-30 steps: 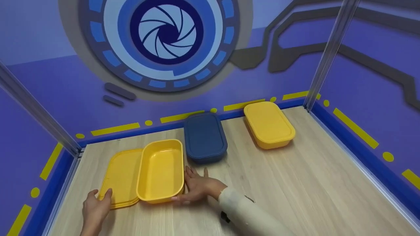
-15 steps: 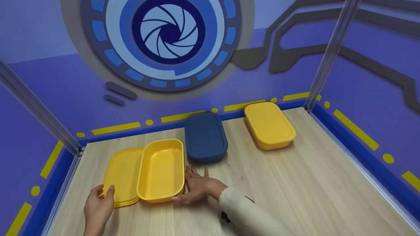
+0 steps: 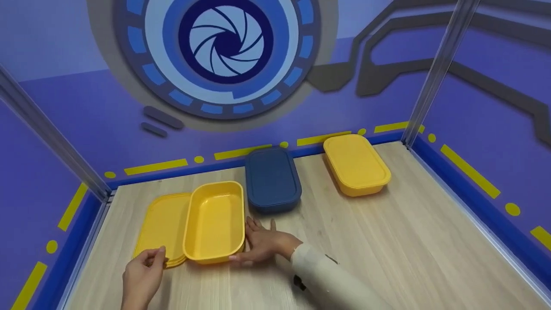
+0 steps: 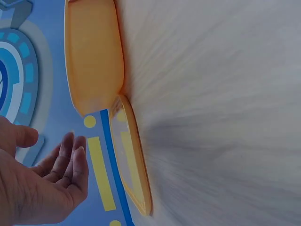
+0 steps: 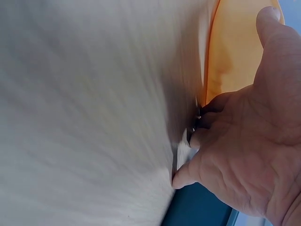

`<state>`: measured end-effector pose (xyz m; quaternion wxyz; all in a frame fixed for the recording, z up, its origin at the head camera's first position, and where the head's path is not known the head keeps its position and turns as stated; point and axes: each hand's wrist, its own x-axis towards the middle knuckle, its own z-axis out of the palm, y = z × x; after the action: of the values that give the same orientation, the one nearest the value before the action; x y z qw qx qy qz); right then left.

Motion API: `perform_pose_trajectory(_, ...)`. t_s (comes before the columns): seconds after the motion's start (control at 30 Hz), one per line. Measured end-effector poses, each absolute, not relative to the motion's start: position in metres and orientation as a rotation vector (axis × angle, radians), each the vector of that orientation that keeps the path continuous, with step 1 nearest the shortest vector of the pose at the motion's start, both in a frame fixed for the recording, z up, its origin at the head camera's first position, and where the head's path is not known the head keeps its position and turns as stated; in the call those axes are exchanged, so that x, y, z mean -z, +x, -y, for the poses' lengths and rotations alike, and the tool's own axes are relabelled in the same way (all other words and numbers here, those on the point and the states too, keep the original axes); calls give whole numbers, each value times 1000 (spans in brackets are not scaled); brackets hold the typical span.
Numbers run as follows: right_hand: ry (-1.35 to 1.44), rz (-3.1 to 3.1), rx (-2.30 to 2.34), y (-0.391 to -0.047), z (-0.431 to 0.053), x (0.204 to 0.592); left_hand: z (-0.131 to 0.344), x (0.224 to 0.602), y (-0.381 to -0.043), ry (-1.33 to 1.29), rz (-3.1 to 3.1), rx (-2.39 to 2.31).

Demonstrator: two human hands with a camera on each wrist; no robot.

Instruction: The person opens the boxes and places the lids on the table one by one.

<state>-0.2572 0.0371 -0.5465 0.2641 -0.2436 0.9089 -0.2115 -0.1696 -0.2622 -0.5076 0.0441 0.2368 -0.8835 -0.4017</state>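
Observation:
An unlidded yellow lunch box (image 3: 214, 224) stands upright on the table at centre left in the head view. My right hand (image 3: 267, 243) rests against its right wall, fingers spread fairly straight, with the thumb at the near right corner. A flat yellow lid (image 3: 165, 224) lies left of the box, touching its left side; its near edge looks doubled. My left hand (image 3: 144, 273) is over the lid's near left corner in the head view. The left wrist view shows that left hand (image 4: 56, 183) apart from the lid (image 4: 129, 157), fingers loosely bent, with nothing between them and the thumb.
Behind my right hand stands a lidded dark blue box (image 3: 273, 178), close to the open box. Another lidded yellow box (image 3: 356, 163) sits at the back right near the wall. Printed blue-purple walls (image 3: 292, 112) bound the wooden table (image 3: 387, 249) at the back and sides.
My left hand has moved right along the lid's near edge, its fingers coming off the left edge and bending in. The right hand stays against the box. The whole head view has shifted slightly.

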Motion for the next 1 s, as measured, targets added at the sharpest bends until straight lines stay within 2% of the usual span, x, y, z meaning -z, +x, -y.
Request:
perform_pose_trajectory(0.2,-650,-2416,612,-253,-44,542,273,508,-165,725,2838,1316)
perform_pose_trajectory(0.37,-665,-2452,696,-240,-43,538,288,515,-166,868,2921,1481)
perform_pose_trajectory(0.6,-389,-2464,1074,-228,-36,522,295,524,-172,1081,2865,1795)
perform_pose_trajectory(0.7,-316,-2408,1183,-224,-35,519,298,529,-173,1084,2850,1881)
perform_pose_trajectory(0.83,-310,-2368,1248,-221,-35,521,299,535,-173,1096,2784,2076)
perform_pose_trajectory(1.0,-391,-2361,1255,-222,-36,529,297,540,-178,1262,2523,2313)
